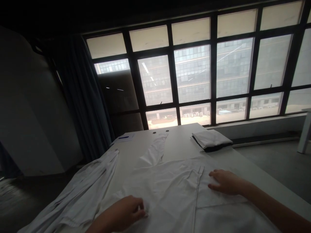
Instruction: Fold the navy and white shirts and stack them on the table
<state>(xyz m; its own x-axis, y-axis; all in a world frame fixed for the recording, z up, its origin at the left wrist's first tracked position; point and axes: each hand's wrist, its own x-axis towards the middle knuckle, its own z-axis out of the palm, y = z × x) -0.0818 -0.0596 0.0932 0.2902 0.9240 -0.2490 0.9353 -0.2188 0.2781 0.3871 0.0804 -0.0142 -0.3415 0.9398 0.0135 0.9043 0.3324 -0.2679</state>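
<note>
A white garment (167, 187) lies spread flat on a white table (179, 136), one sleeve (155, 150) stretching toward the far edge. My left hand (127, 210) rests near the garment's front left part, its fingers curled together on the cloth. My right hand (224, 182) lies flat on the garment's right side, fingers stretched out and pressing the fabric down. More white cloth (80, 194) hangs off the table's left edge.
A folded stack of white and dark garments (210, 140) sits at the table's far right. A sheet of paper with a blue pen (123, 138) lies at the far left corner. Beyond are large windows (194, 74) and a dark curtain (82, 94).
</note>
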